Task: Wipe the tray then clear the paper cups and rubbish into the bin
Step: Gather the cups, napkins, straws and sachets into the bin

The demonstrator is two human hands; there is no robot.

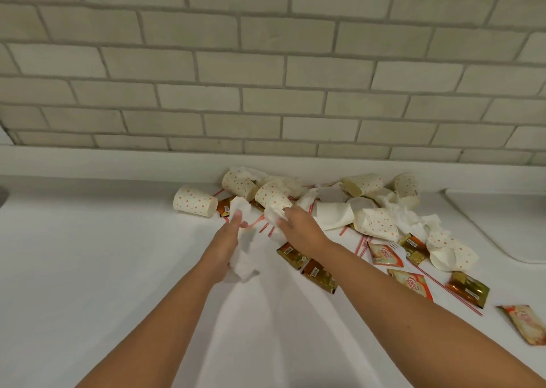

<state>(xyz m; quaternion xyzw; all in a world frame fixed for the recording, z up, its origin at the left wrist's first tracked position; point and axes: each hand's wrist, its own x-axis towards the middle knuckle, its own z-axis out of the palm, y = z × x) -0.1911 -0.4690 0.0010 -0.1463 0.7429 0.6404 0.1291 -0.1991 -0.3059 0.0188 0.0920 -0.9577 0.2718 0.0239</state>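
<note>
Paper cups [195, 201] lie tipped in a heap on the worktop [88, 254], hard against the wall [266, 92] behind. Tissues [413, 219] sit among them. Sachets [410, 281] and straws [361, 245] lie before the heap, spreading right. I note the left hand [227, 240] and right hand [301, 231] at the heap's near edge, left of centre.

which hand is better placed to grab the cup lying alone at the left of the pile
Left, probably. The left hand is nearer that cup; the right hand would have to cross over it. Both are full though: left holds a tissue, right a wad.
</note>
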